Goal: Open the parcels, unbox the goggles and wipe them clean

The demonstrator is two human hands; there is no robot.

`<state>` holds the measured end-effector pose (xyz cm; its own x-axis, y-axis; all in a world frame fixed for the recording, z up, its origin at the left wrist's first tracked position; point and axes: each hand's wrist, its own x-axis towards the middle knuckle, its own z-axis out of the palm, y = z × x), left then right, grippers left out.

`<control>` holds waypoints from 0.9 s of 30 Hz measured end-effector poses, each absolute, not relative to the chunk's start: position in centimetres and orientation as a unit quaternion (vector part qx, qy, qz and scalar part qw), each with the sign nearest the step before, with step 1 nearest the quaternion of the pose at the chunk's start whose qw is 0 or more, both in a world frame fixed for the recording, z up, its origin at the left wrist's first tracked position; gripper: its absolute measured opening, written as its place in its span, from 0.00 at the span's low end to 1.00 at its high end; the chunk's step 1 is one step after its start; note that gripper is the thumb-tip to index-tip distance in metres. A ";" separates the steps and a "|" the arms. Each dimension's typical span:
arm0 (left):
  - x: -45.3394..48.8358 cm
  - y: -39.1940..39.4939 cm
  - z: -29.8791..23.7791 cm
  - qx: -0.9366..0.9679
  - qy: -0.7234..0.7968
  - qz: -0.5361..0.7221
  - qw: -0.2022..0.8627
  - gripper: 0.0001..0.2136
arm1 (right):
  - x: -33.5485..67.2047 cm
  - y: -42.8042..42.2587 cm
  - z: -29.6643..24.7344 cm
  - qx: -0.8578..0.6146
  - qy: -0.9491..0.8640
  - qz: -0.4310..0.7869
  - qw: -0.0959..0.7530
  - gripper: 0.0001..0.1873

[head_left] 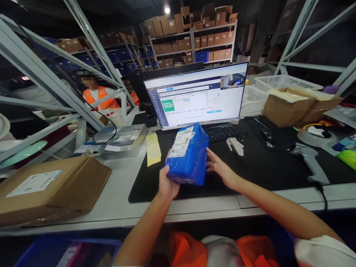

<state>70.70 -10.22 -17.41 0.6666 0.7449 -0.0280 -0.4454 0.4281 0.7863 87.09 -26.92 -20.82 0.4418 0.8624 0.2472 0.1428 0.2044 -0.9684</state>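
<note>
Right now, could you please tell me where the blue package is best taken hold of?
Likely by its narrow lower end, from below, as the left hand does: the blue package stands tilted above the black mat with its label near the top, so gripping there leaves the label uncovered.

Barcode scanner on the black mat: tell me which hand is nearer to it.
Right. The right hand is at the right side of the blue package, with the barcode scanner further right; the left hand grips the package's left edge, farther off.
</note>
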 end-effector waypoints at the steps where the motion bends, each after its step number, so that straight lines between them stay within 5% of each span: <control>1: 70.2 -9.3 -16.3 0.384 0.208 0.375 0.818 0.29 | 88.0 -27.4 -21.1 -0.594 -0.446 0.254 0.619 0.47; 7: 66.7 -1.8 -7.2 0.408 0.227 0.490 0.736 0.17 | 94.2 -30.9 -24.7 -0.771 -0.358 0.081 0.521 0.40; 16: 63.3 5.3 7.7 0.512 0.160 0.523 0.662 0.17 | 96.7 -32.1 -28.3 -0.803 -0.360 0.118 0.460 0.41; 27: 63.8 3.0 13.0 0.588 0.118 0.509 0.618 0.17 | 96.2 -31.9 -27.1 -0.790 -0.378 0.113 0.470 0.36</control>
